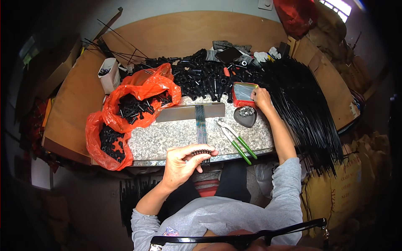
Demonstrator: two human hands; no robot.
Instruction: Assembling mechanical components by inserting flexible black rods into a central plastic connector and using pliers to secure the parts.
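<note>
My left hand (178,167) is closed around the near ends of a flat row of thin dark rods (201,129), with small black ends showing between thumb and fingers. The rods' far part rests across a metal bar (178,113) standing on the speckled tabletop. At the right, my right hand (262,98) reaches to the edge of a red box (243,103) filled with thin, pale, wire-like pieces. Its fingers are pinched together, and whatever is between them is too small to make out. Between the hands lie pincers (238,144) with green handles, beside a dark dish (245,122) of small shiny metal parts.
Orange plastic bags (109,106) of black fittings sit at the left, near a white box (109,75). A heap of black tubular parts (201,81) covers the back. Long black rods (305,104) hang over the right edge. Wooden boards (188,35) wall in the table.
</note>
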